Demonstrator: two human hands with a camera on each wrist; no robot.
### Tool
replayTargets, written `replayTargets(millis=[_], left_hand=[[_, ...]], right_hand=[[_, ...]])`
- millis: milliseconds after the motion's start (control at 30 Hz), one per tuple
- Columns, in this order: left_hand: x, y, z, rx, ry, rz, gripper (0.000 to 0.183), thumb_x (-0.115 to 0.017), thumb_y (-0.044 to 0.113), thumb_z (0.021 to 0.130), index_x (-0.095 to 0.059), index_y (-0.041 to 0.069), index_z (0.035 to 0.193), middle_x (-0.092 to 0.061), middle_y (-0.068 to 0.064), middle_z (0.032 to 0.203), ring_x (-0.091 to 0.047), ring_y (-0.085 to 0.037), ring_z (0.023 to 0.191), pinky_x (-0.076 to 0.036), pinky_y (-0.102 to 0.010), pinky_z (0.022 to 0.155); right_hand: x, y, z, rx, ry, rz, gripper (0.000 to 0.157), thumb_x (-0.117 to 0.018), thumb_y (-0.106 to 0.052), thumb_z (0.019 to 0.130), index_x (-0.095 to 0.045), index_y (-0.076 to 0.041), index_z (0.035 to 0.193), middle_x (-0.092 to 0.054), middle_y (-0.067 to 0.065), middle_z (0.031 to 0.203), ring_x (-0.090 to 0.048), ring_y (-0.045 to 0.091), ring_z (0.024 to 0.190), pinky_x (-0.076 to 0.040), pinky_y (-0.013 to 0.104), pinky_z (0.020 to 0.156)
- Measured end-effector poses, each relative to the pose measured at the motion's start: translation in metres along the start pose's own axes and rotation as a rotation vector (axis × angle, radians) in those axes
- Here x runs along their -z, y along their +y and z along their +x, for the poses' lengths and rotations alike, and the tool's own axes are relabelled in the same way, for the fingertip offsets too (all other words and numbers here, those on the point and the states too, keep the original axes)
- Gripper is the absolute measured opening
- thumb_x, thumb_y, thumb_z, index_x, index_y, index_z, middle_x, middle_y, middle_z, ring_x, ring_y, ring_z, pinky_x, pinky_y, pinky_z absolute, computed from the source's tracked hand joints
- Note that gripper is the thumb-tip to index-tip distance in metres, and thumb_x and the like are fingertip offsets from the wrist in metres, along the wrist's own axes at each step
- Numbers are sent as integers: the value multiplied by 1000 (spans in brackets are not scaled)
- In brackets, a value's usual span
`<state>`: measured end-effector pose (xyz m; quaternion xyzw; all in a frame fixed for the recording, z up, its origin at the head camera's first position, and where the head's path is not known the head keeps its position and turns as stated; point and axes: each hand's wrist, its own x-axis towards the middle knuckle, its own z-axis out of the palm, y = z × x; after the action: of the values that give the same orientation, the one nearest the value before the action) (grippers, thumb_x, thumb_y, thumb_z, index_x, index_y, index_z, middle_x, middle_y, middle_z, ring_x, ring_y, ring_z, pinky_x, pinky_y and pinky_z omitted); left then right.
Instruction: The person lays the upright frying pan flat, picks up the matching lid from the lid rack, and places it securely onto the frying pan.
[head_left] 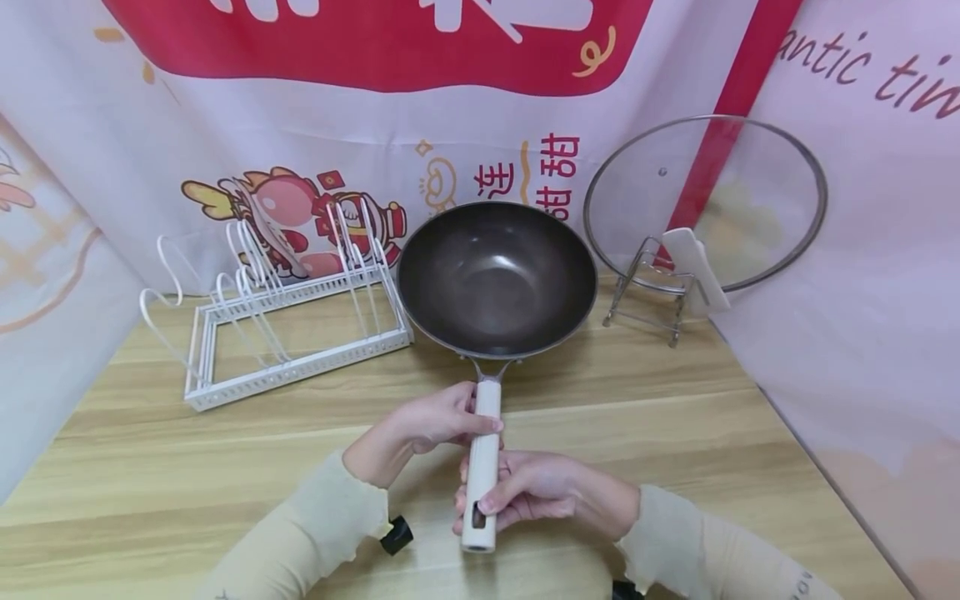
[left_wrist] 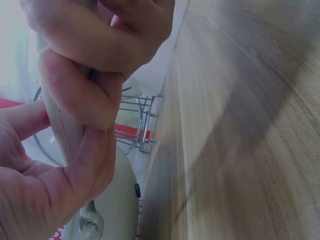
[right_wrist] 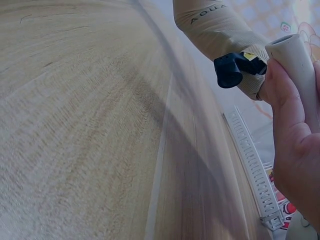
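A pale wood-grained desk (head_left: 187, 492) spreads toward six o'clock in the head view. At nine o'clock on it sits a white rack (head_left: 300, 367) with upright wire loops. At two o'clock a clear lid (head_left: 705, 196) with a metal rim stands on edge by a wire stand (head_left: 648, 308) at three, a flat white piece (head_left: 696, 267) beside it. The cloth backdrop (head_left: 300, 125) shows a cartoon at ten o'clock, red characters at one.

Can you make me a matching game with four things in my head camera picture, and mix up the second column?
Things:
1. Pan
2. Wire rack
3. Glass lid
4. Right hand

Matches:
A. See-through, standing up on edge
B. Gripping the handle near its free end
C. Dark inside
D. White, at the picture's left

Right pairs: 1-C, 2-D, 3-A, 4-B
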<state>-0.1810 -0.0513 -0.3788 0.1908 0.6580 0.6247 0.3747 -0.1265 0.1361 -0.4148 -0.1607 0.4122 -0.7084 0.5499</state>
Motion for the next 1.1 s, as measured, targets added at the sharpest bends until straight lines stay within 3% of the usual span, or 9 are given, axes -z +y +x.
replayTargets(millis=[1100], left_hand=[[-1,-5,-3,33,14,-45,26,-58,-3,96,-44,-7,117,-65,-7,88,-65,-13,78,-58,-24,75]], right_hand=[[-4,-1,-1,17,-28,30,31,-54,8,94,-48,-14,114,-65,2,113,-68,24,111,-50,45,104]])
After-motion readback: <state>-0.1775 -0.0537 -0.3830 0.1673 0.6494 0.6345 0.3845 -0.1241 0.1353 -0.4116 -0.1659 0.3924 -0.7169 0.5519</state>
